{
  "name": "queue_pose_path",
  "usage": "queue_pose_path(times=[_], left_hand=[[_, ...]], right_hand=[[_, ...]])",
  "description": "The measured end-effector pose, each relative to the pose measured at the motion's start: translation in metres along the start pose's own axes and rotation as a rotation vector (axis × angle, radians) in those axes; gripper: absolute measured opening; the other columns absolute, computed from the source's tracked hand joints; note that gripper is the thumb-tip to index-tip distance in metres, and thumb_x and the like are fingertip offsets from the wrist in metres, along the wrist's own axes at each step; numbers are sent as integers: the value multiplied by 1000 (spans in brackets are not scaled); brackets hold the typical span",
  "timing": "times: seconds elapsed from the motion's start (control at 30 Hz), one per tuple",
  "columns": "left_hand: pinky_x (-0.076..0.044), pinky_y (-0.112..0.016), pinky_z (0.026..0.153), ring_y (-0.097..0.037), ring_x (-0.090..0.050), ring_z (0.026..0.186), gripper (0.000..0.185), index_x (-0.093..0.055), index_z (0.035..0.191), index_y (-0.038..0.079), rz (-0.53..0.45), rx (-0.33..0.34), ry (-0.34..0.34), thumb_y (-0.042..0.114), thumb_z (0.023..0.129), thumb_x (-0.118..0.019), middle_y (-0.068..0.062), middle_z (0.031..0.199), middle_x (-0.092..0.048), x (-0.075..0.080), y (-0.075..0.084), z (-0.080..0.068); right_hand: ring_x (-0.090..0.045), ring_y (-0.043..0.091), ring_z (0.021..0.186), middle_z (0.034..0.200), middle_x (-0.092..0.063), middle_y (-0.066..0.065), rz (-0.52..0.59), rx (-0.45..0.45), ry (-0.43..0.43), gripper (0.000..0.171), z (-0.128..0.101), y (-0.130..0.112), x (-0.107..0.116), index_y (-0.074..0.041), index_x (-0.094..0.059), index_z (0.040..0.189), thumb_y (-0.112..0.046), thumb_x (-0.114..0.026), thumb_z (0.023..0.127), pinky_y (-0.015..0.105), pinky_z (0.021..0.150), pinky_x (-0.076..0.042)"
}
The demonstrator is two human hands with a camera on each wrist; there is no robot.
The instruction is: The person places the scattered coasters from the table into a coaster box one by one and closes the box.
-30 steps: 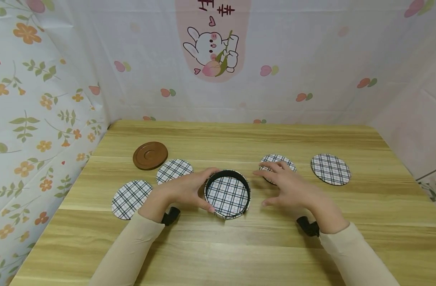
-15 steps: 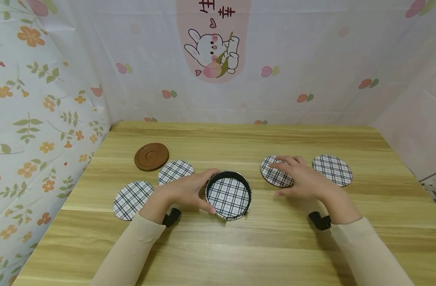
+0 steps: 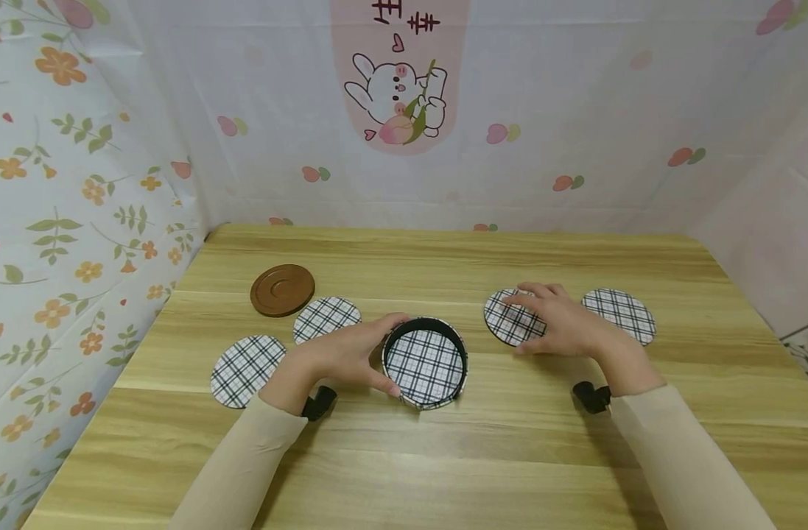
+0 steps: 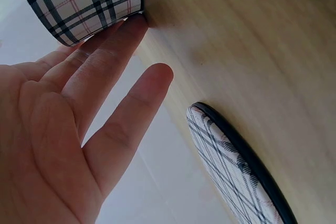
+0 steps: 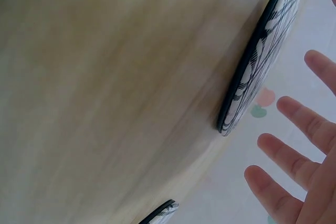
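Black-lined plaid holder (image 3: 430, 324): round, at the centre of the frame, resting on the surface (image 3: 404, 471); unmoved over the last second.
Left hand (image 3: 350, 353): still curled about the holder's left side, thumb at the lower rim, fingers at the upper.
Right hand (image 3: 566, 324): has shifted rightward from the gap beside the holder; fingers parted and gently bent, nothing visibly gripped.
Right-of-centre coaster (image 3: 510, 324): flat, partly covered by that hand; whether fingertips touch it cannot be told.
Meaning of the shift: the right hand's work now seems to concern this coaster, while the left steadies the holder.
Far-right coaster (image 3: 619, 313): just beyond the right hand.
Left half: two plaid coasters (image 3: 327, 318) and a brown disc (image 3: 283, 290) lie undisturbed.
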State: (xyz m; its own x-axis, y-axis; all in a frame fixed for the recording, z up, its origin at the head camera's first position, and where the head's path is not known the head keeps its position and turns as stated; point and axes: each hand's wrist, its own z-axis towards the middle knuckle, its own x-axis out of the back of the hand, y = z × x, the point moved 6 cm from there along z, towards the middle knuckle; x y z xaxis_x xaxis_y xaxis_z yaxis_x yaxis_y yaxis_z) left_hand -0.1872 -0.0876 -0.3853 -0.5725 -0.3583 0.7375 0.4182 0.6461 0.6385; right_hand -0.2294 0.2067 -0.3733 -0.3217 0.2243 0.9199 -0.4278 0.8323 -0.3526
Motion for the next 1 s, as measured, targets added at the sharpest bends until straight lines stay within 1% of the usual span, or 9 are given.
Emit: queue_pose_path(times=[0.1,0.27,0.47,0.67,1.0], left_hand=[[-28,-43,122,-22,-35,146,111,-18,159,17,-3,-3,-5,45,75,-85,-6,160,-36,0,1,1],[-28,-43,122,-22,-34,147,111,-17,159,18,3,11,-7,46,75,-84,-6,161,-33,-1,1,0],[-27,-44,122,-22,-33,147,112,-16,159,19,11,15,-5,47,75,-84,-5,161,-32,0,1,-1],[-27,-43,122,-22,-34,147,111,-17,159,17,2,-2,-3,45,75,-85,-6,160,-34,0,2,0],[-26,-43,122,-22,-33,147,111,-18,159,16,-13,-5,-4,44,75,-85,-6,160,-34,-1,0,1]], right_hand=[[-22,53,141,159,-27,23,10,-11,-19,80,2,3,1,-15,-47,147,-41,-82,80,75,102,-34],[-21,54,141,159,-25,24,21,-21,-42,82,4,6,0,-15,-46,148,-44,-81,80,76,102,-33],[-22,56,139,158,-25,26,19,-33,-65,83,7,9,-4,-13,-44,149,-42,-81,80,78,100,-33],[-24,56,137,156,-28,27,40,-19,-76,77,8,9,-5,-11,-49,146,-37,-81,81,76,100,-35],[-25,58,135,156,-27,29,57,-17,-81,74,12,12,-6,-11,-50,145,-29,-83,81,77,100,-33]])
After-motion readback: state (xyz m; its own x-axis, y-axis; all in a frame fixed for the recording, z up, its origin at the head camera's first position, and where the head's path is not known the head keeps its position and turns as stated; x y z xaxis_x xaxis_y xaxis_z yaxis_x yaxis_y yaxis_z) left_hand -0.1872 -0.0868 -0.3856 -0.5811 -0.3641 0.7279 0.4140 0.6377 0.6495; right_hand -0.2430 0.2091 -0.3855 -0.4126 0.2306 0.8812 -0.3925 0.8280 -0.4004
